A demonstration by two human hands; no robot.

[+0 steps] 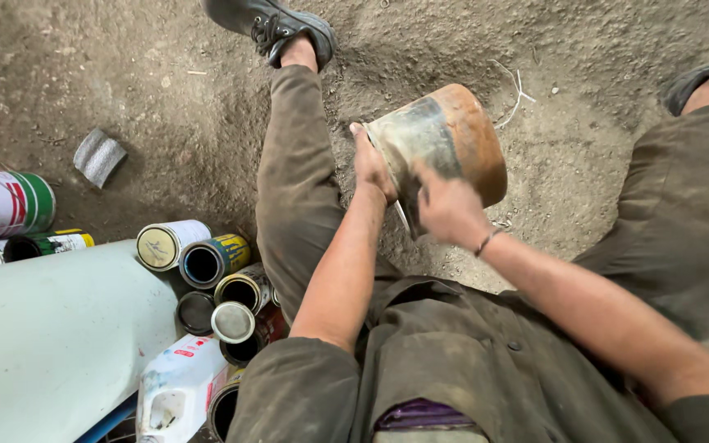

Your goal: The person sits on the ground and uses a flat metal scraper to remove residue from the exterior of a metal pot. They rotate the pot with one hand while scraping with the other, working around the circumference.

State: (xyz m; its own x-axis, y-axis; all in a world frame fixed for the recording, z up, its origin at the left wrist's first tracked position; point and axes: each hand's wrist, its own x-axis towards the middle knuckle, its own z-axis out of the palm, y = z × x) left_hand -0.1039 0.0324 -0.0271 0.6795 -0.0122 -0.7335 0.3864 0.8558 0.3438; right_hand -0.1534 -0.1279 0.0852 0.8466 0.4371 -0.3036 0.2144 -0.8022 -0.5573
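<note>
Left hand (373, 166): fingers were clasped on the near rim of a rusty tin (445, 143), gripping it.
Right hand (446, 209): blurred; it lay against the tin's pale side, and whether the fingers were closed could not be told.
Rusty tin: one, tilted, held above the dirt ground (166, 98) between the person's knees.
Small tins (207, 262): about six were counted in a cluster by the left leg, lying or standing, touching one another.
Larger cans (6, 205): two at the far left edge.
White plastic jug (178, 390): one, just beside the cluster.
Grey block (98, 156): one, alone on the dirt.
</note>
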